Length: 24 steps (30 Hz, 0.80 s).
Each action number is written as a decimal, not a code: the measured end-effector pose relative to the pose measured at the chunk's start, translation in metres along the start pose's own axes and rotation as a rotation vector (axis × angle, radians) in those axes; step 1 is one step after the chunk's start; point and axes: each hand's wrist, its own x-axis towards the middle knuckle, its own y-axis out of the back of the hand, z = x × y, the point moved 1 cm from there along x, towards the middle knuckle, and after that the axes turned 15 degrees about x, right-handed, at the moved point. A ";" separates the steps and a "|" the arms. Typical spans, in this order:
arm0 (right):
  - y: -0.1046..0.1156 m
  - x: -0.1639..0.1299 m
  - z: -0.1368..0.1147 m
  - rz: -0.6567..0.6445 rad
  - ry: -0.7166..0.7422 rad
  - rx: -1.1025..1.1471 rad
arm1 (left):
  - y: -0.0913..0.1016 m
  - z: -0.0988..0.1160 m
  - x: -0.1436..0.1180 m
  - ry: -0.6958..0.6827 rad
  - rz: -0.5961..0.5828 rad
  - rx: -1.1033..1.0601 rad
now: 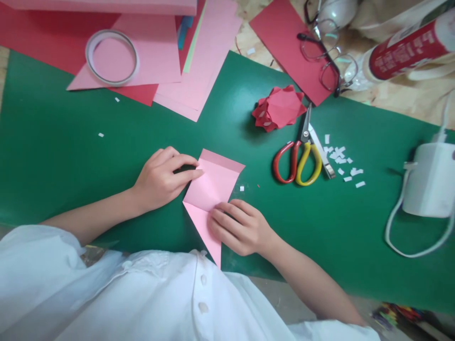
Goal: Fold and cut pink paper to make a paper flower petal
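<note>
A folded pink paper (213, 184) lies on the green mat (64, 156) in front of me, with a long point reaching toward my body. My left hand (161, 177) presses its fingertips on the paper's upper left edge. My right hand (240, 227) rests curled on the lower right part, fingers pressing along a fold. Both hands touch the same sheet and pin it flat.
A folded red paper flower (279, 109) sits beyond the paper. Scissors with red and yellow handles (302, 158) lie to the right beside white paper scraps (341, 161). A tape roll (111, 58) rests on pink and red sheets (202, 61) at top left. Glasses (325, 52), a red-labelled tube (408, 47) and a white device (432, 180) are at right.
</note>
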 end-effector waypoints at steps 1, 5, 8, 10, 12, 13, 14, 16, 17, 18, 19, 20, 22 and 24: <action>0.001 0.000 0.000 -0.004 0.010 -0.056 | 0.001 0.000 0.000 -0.002 0.025 -0.005; 0.004 0.003 0.001 0.023 0.005 -0.204 | 0.011 0.007 -0.002 -0.152 0.071 -0.086; 0.002 0.004 0.000 0.024 -0.002 -0.237 | 0.014 0.016 -0.004 -0.343 0.060 -0.087; -0.001 0.005 -0.001 0.035 -0.002 -0.250 | 0.012 0.020 -0.005 -0.418 0.117 0.016; -0.003 0.005 0.000 0.038 -0.019 -0.249 | 0.008 0.022 -0.005 -0.459 0.150 0.082; -0.003 0.004 0.000 0.041 -0.034 -0.241 | 0.007 0.021 -0.005 -0.465 0.150 0.086; -0.004 0.003 0.002 0.049 -0.056 -0.231 | 0.005 0.020 -0.004 -0.460 0.143 0.076; -0.004 0.002 0.006 0.072 -0.109 -0.194 | 0.004 0.016 -0.003 -0.432 0.131 0.039; -0.004 0.001 0.008 0.082 -0.134 -0.168 | 0.004 0.015 -0.003 -0.418 0.129 0.023; -0.004 0.000 0.010 0.087 -0.158 -0.137 | 0.004 0.014 -0.003 -0.407 0.127 0.014; -0.004 0.000 0.012 0.087 -0.179 -0.103 | 0.005 0.013 -0.003 -0.396 0.123 0.018; -0.004 -0.001 0.014 0.084 -0.198 -0.069 | 0.005 0.013 -0.003 -0.386 0.111 0.034; -0.003 0.000 0.017 0.079 -0.233 -0.012 | 0.007 0.014 -0.004 -0.365 0.069 0.085; -0.002 0.001 0.020 0.078 -0.262 0.021 | 0.008 0.016 -0.005 -0.336 0.028 0.118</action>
